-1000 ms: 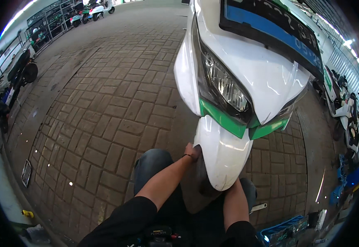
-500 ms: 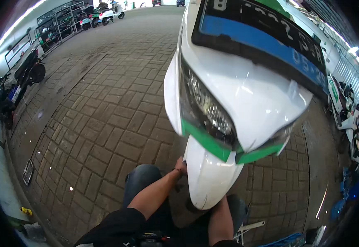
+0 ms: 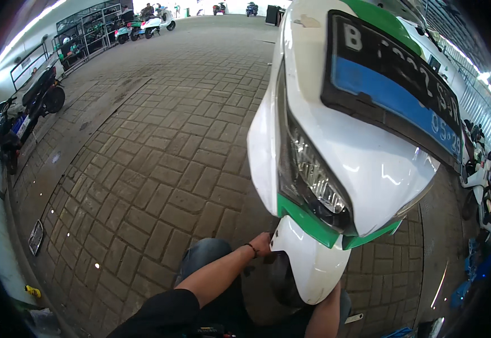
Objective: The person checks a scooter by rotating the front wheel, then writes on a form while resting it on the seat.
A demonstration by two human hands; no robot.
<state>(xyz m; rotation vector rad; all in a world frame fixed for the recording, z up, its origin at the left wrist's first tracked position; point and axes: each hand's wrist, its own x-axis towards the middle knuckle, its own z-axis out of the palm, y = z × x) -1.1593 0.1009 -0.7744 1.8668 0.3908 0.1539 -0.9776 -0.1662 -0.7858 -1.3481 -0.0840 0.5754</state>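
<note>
our left hand (image 3: 263, 244) is at the near-left edge of the white fender (image 3: 316, 259), so the fender lies just right of its fingers; their tips pass out of sight there, and we cannot tell whether they grip it or only rest against it; our right forearm (image 3: 325, 316) reaches up to the fender's other side, where our right hand is hidden, its fingers' state beyond our telling; the dark tyre (image 3: 285, 277) sits below and right of the left fingers; above and right of them are the green trim (image 3: 307, 222), headlight (image 3: 317, 172) and plate (image 3: 392, 93); pavers (image 3: 161, 186) spread to their left
</note>
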